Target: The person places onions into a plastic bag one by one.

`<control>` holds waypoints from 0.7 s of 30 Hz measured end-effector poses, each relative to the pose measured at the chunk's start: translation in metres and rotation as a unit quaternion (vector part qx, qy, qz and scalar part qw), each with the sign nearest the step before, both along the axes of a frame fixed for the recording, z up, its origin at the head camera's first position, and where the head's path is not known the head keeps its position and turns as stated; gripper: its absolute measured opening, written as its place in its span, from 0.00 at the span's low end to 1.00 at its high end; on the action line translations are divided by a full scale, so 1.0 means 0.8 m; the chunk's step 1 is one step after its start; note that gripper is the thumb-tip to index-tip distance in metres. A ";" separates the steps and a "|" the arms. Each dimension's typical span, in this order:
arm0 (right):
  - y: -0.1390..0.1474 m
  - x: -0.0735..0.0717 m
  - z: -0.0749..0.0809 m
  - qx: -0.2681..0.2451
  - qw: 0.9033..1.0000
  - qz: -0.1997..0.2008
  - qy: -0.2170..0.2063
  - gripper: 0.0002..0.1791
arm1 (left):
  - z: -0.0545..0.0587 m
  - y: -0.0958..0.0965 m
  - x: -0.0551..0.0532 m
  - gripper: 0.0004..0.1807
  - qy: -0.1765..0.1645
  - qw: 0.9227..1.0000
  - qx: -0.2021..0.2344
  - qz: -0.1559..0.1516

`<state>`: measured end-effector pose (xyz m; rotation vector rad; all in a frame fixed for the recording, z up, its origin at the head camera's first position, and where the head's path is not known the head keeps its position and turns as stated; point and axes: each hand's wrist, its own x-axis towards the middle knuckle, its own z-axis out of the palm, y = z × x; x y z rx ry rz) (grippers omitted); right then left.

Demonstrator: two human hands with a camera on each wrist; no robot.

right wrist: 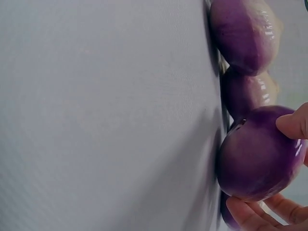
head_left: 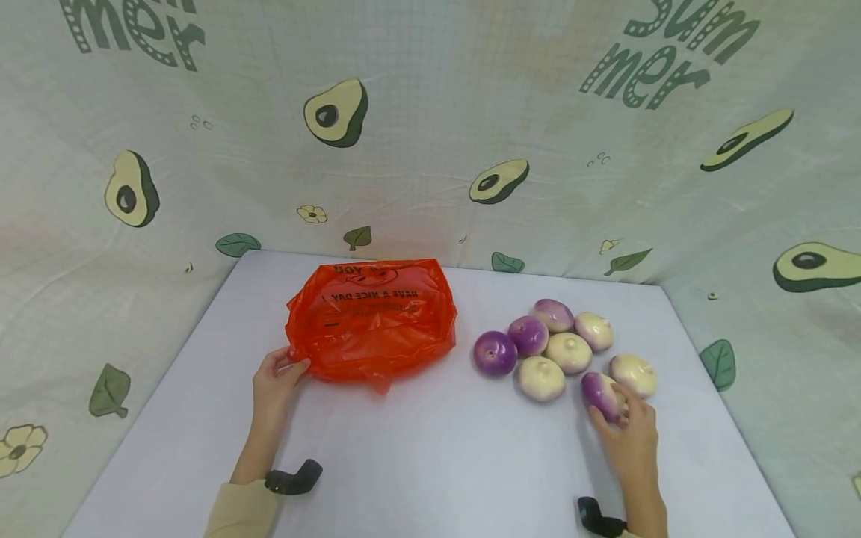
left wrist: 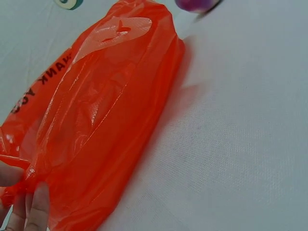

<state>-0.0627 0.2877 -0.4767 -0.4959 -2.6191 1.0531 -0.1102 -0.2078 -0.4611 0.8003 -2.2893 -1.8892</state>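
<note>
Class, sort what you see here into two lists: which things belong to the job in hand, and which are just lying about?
Job in hand:
bag, held by the left hand
turnip, held by the right hand
other seven turnips, probably, grouped nearby

Apparently just there:
printed cloth behind
black wrist pieces
table, only a support
</note>
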 end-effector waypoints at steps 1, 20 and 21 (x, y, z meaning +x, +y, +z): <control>0.000 0.000 0.001 0.001 1.000 -0.001 -0.004 0.29 | 0.000 0.000 0.000 0.26 0.000 1.000 0.001 0.001; 0.000 0.008 0.006 0.013 1.000 0.002 -0.007 0.29 | -0.002 -0.002 0.000 0.26 -0.003 1.000 0.006 -0.002; -0.001 0.009 0.006 0.009 1.000 0.001 -0.003 0.29 | -0.002 -0.002 0.000 0.26 -0.003 1.000 0.008 -0.002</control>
